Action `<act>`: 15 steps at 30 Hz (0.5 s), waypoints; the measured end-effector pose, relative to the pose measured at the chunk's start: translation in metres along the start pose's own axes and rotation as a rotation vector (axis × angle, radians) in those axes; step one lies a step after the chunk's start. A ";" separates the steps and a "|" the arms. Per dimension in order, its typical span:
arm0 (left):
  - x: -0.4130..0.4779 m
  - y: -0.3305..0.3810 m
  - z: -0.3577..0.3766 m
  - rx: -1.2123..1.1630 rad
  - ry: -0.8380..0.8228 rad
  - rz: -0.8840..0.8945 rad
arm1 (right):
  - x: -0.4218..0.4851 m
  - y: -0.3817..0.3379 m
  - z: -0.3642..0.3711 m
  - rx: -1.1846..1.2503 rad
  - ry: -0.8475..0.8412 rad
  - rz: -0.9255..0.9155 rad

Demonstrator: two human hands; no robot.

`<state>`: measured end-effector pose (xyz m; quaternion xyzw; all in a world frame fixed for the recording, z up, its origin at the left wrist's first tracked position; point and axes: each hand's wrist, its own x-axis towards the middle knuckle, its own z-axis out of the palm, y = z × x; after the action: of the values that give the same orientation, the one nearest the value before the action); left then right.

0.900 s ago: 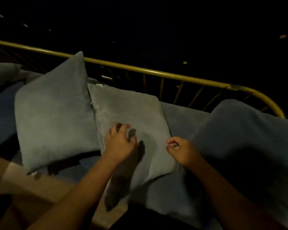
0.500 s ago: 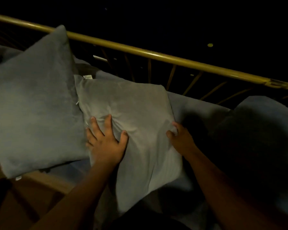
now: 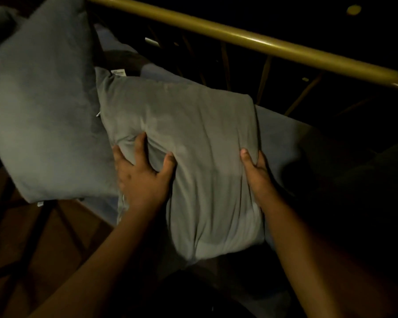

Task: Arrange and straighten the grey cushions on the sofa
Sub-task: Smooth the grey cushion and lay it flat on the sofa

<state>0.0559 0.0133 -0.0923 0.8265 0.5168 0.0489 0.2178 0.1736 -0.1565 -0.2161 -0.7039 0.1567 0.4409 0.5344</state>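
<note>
A grey cushion lies in the middle of the sofa, its fabric creased. My left hand clutches its left side, fingers dug into the cover. My right hand clamps its right edge, thumb on top. A second grey cushion stands tilted on its corner just to the left, touching the first. A small white label sticks out at the held cushion's top left corner.
A brass rail with thin spindles runs across the sofa's back. The dark blue seat pad shows to the right, in deep shadow. Wooden floor and dark frame legs lie at the lower left.
Both hands went from resting loosely on the middle cushion to gripping its two sides. The view has moved closer to the sofa.
</note>
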 end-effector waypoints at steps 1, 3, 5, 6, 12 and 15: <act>0.000 0.001 -0.002 -0.012 0.003 0.006 | -0.004 -0.001 0.004 0.021 0.005 -0.008; 0.000 0.002 -0.009 -0.037 -0.003 0.004 | -0.015 -0.004 0.009 0.023 0.022 -0.029; -0.003 0.004 -0.017 -0.060 -0.015 0.020 | -0.030 -0.006 0.010 0.018 0.031 -0.064; -0.005 0.005 -0.023 -0.073 -0.022 0.033 | -0.038 -0.007 0.009 0.021 0.035 -0.084; -0.012 0.001 -0.083 -0.186 -0.043 0.182 | -0.113 -0.013 0.001 0.011 0.072 -0.144; -0.017 -0.004 -0.122 -0.236 -0.009 0.228 | -0.154 -0.031 0.006 0.003 0.062 -0.193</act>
<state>0.0077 0.0381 0.0187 0.8487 0.4094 0.1299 0.3086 0.1057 -0.1778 -0.0755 -0.7282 0.1057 0.3651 0.5704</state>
